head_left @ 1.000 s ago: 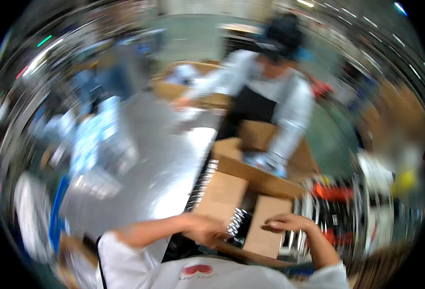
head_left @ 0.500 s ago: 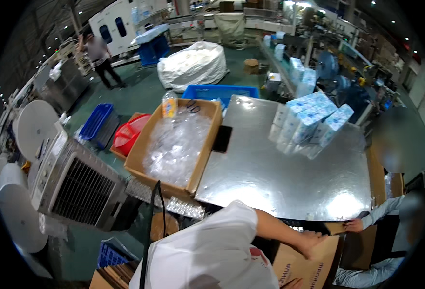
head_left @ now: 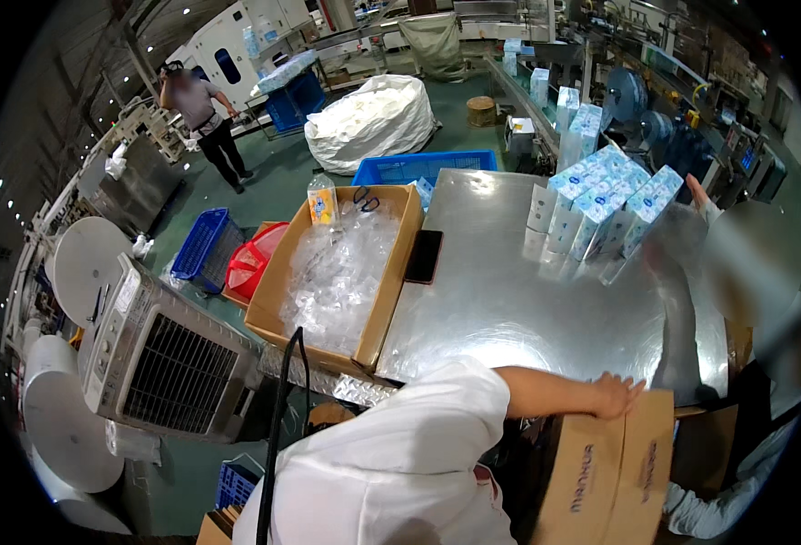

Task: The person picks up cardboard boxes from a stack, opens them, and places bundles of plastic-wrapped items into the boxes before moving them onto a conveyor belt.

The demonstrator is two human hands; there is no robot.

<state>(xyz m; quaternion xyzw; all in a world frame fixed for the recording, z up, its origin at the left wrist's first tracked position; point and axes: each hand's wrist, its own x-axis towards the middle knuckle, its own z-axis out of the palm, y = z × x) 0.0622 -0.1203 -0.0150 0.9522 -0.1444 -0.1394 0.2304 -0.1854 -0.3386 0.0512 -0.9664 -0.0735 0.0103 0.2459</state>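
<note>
Shiny, smooth steel table (head_left: 509, 318) spreads beyond the left hand (head_left: 616, 396), which lies on a brown cardboard box's (head_left: 605, 468) far edge; whether it grips, I cannot tell. Right hand is out of sight. Crinkly clear plastic (head_left: 337, 282) heaps well left.

The counter (head_left: 518, 318) has a bare, shiny metal top. A dark phone (head_left: 424, 256) lies flat near its left edge, just beside a carton (head_left: 337, 272) of clear plastic; what bears the carton is hidden. A cluster of blue-and-white packs (head_left: 605, 204) stands at the far right, mirrored in the metal. The green floor (head_left: 282, 170) carries a bulging white sack (head_left: 373, 123), a brown drum (head_left: 481, 111), a blue crate (head_left: 206, 250) and a cooler (head_left: 169, 354); a person (head_left: 205, 127) stands there too.
</note>
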